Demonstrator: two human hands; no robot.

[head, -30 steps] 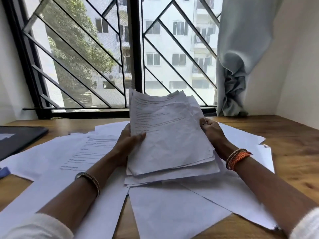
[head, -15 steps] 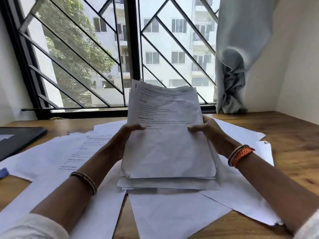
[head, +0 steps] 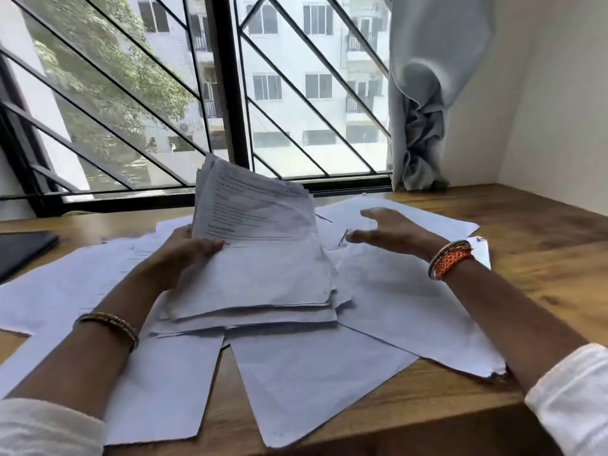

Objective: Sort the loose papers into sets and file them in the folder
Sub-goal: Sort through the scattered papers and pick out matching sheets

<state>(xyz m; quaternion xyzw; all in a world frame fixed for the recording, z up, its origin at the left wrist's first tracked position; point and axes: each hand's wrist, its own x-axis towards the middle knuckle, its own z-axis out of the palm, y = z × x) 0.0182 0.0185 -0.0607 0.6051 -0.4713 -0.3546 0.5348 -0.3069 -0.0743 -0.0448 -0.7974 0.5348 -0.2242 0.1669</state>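
A thick stack of printed papers (head: 263, 258) stands tilted up in the middle of the wooden table (head: 543, 225), its lower edge resting on other sheets. My left hand (head: 184, 255) grips the stack's left edge, thumb on the front page. My right hand (head: 391, 233) hovers to the right of the stack with fingers stretched out, blurred, holding nothing. Loose white sheets (head: 312, 383) lie spread over the table around and under the stack. A dark folder (head: 23, 251) lies at the far left edge.
A barred window (head: 230, 93) runs along the table's far side. A grey curtain (head: 424, 110) hangs bunched at the back right, next to a white wall (head: 559, 93).
My right hand has let go of the stack and moved out to the right. The stack now leans left, held by my left hand alone.
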